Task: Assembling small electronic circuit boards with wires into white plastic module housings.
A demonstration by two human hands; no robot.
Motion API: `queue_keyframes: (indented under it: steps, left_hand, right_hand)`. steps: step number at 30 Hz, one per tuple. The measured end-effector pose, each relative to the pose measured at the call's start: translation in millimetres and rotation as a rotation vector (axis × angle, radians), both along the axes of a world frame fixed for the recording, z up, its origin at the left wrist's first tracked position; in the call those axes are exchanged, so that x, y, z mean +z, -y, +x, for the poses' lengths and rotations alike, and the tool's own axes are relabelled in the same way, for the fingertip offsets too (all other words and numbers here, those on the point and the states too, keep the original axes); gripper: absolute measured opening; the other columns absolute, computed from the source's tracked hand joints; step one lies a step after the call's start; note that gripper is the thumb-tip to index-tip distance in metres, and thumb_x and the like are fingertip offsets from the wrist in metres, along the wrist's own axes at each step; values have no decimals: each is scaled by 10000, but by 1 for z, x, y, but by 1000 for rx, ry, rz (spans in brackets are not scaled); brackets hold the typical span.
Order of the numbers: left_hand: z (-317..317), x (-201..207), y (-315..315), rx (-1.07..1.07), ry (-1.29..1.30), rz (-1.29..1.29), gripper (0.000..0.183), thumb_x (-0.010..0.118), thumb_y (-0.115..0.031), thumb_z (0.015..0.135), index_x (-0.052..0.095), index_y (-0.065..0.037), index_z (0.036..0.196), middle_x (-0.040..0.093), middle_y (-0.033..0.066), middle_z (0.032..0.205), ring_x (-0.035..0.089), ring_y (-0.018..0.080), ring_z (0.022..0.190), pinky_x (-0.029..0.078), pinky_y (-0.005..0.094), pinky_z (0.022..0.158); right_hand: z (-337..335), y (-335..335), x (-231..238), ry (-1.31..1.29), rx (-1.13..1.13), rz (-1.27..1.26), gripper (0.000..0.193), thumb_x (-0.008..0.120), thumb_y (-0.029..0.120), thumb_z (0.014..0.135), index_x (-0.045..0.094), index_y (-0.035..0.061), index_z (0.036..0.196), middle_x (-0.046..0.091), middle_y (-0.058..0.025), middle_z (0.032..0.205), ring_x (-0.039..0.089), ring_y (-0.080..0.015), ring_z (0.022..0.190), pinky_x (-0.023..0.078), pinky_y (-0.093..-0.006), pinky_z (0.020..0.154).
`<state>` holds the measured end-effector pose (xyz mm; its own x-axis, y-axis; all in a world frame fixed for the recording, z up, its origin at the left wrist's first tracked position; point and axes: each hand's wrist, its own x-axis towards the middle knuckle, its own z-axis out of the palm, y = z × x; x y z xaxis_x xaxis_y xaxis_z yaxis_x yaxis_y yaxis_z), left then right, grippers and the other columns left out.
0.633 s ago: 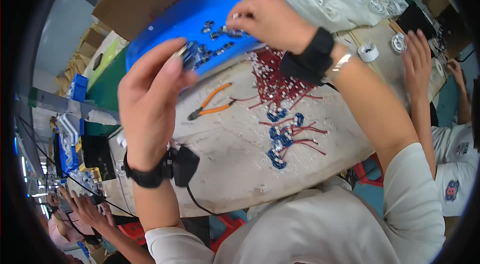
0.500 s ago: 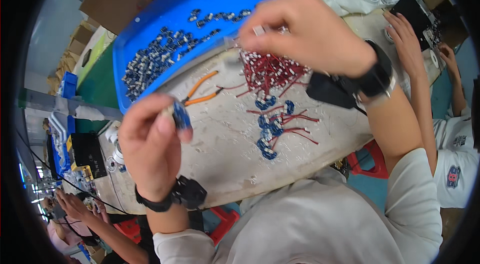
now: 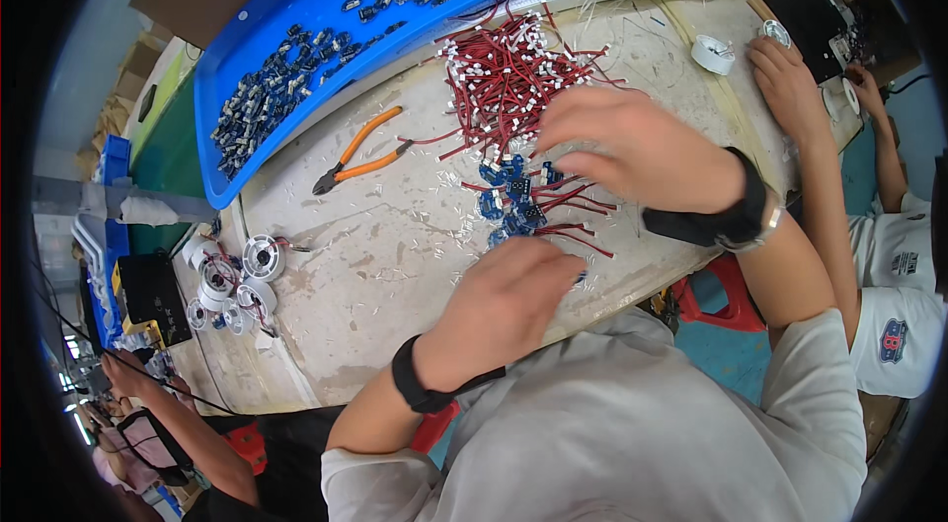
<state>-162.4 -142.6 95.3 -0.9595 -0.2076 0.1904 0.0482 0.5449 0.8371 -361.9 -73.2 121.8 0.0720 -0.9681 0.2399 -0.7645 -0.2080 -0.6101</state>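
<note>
A person's left hand (image 3: 509,300) curls closed, apparently around a small blue part at the table's (image 3: 395,255) near edge. The right hand (image 3: 632,147), loosely cupped, rests on red wires (image 3: 504,78). A few wired blue boards (image 3: 513,201) lie between; many loose parts remain in the blue tray (image 3: 296,18) at far left.

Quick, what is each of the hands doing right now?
Left hand: curled shut at the table edge; contents cannot be told.
Right hand: fingers bent over the small blue circuit boards with red wires; grip cannot be told.
</note>
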Motion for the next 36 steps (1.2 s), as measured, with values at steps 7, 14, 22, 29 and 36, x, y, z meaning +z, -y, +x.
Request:
queue_keyframes:
  steps: [7, 14, 22, 29, 36]
  left_hand:
    - [-14, -26, 6, -144, -108, -354, 257, 580, 28, 611, 589, -15, 864, 524, 97, 805, 516, 280, 789, 443, 346, 699]
    - [4, -4, 11, -95, -101, -280, 263, 591, 48, 621, 593, -13, 876, 536, 95, 793, 534, 262, 717, 450, 328, 631]
    - [3, 4, 14, 64, -54, 17, 181, 597, 26, 716, 590, -4, 894, 562, 106, 771, 566, 239, 679, 472, 292, 593]
    - [16, 4, 12, 232, -62, 695, 138, 532, 8, 818, 569, 7, 951, 555, 95, 886, 578, 141, 727, 494, 256, 618]
    - [12, 6, 6, 367, -80, 1073, 199, 519, -10, 825, 509, 29, 1019, 554, 100, 874, 582, 164, 697, 508, 284, 613]
  right_hand:
    - [5, 38, -40, -497, -53, -103, 80, 542, 77, 686, 560, 43, 756, 476, -81, 774, 485, -247, 776, 401, -346, 682]
    - [7, 2, -32, -256, 130, 175, 72, 568, 126, 732, 561, 66, 772, 493, -59, 778, 500, -234, 769, 403, -334, 679]
    - [-5, 27, -34, -437, 7, 8, 66, 562, 71, 682, 596, 73, 739, 500, -52, 743, 493, -231, 754, 398, -327, 675]
    - [-7, 29, -41, -460, 12, -10, 66, 550, 56, 664, 566, 62, 727, 531, -73, 724, 524, -254, 757, 419, -365, 670]
    - [8, 5, -3, -15, -65, -191, 78, 570, 72, 740, 504, 64, 782, 530, -71, 705, 511, -268, 712, 380, -358, 700]
